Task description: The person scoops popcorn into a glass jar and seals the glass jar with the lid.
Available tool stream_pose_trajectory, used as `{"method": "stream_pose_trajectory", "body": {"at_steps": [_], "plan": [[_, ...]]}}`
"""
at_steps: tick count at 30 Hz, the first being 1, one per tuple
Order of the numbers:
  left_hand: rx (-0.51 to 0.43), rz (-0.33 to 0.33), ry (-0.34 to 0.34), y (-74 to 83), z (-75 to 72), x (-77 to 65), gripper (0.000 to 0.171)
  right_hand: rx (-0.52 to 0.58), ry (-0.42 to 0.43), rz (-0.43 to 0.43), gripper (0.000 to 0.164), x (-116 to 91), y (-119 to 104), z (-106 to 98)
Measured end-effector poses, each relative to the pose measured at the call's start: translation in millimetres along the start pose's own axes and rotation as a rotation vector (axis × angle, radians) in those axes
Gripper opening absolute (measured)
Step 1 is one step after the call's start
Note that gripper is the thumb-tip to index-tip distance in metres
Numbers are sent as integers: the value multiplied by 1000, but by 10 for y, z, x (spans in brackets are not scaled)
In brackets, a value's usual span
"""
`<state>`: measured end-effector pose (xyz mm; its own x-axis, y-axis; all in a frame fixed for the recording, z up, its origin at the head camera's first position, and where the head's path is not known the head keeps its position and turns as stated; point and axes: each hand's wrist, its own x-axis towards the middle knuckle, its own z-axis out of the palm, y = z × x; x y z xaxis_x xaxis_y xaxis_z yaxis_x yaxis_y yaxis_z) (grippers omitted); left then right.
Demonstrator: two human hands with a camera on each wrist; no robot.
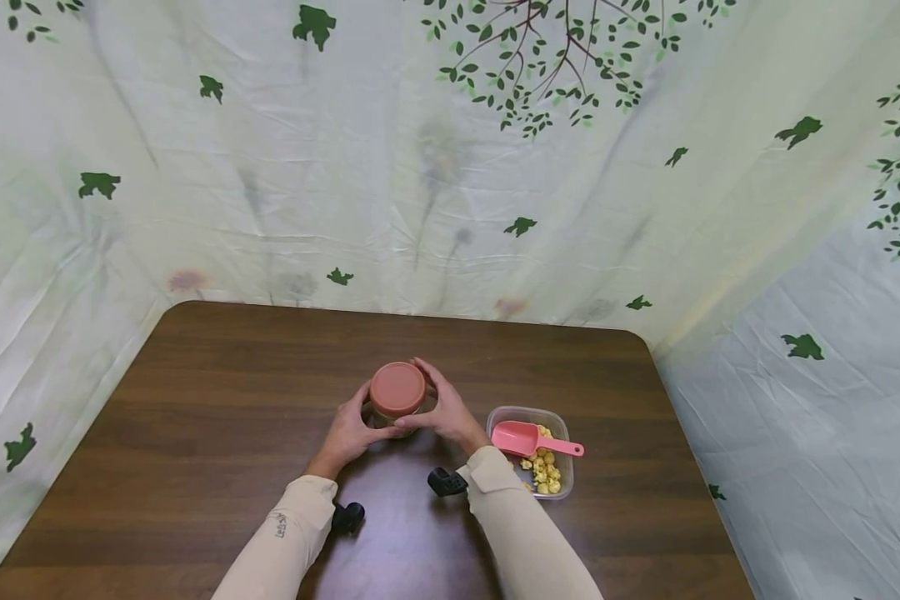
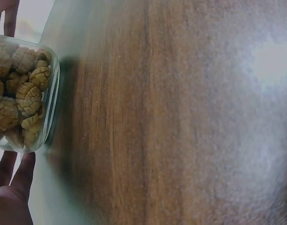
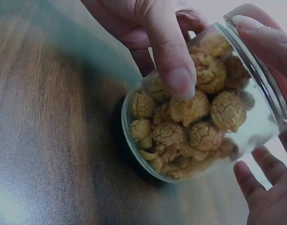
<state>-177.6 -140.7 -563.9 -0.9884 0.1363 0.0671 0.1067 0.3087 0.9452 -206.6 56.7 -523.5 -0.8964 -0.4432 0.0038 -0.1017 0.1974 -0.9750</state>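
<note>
A clear jar (image 3: 204, 108) of caramel-coloured popcorn, with a pink lid (image 1: 397, 389), is between both hands near the middle of the table. My left hand (image 1: 348, 433) holds the jar's body, its thumb lying across the clear side in the right wrist view. From the other side, my right hand (image 1: 452, 417) grips around the lid, thumb on the rim and fingers opposite. Popcorn pieces (image 2: 28, 98) show through the wall in the left wrist view. Whether the jar's base touches the table cannot be told.
Right of the hands stands a clear plastic tub (image 1: 570, 479) with yellow popcorn (image 1: 546, 475) in it. A pink scoop (image 1: 517, 437) lies across the tub, its handle reaching past the right rim. The brown wooden table (image 1: 195, 433) ends at a leaf-patterned curtain (image 1: 390, 167).
</note>
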Motion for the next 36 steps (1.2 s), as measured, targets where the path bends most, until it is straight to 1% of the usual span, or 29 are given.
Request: {"method": "stream_pose_trajectory", "body": {"at_steps": [5,8,13,18,23,26,29,33,36], "plan": [[2,-2,-4,9,-2,-9,94,-61,-9,-37,94,29,-18,3],[3,1,-5,4,-2,-11,94,-69,-20,-47,94,46,-32,6],[18,25,0,-21,1,-1,92,-66,-23,-31,93,53,-39,13],[28,31,11,-6,-1,-9,90,-74,8,-13,90,37,-54,42],[34,30,12,-2,-1,-8,90,-76,81,0,89,8,-47,93],[41,24,13,-4,0,-7,91,-85,140,12,90,-15,-37,138],[49,22,15,-10,0,-3,92,-105,200,4,91,-36,-28,193],[54,37,20,-18,-1,0,90,-131,279,-14,92,-58,-17,280],[63,56,26,-25,3,4,89,-126,318,-21,93,-64,-17,339]]}}
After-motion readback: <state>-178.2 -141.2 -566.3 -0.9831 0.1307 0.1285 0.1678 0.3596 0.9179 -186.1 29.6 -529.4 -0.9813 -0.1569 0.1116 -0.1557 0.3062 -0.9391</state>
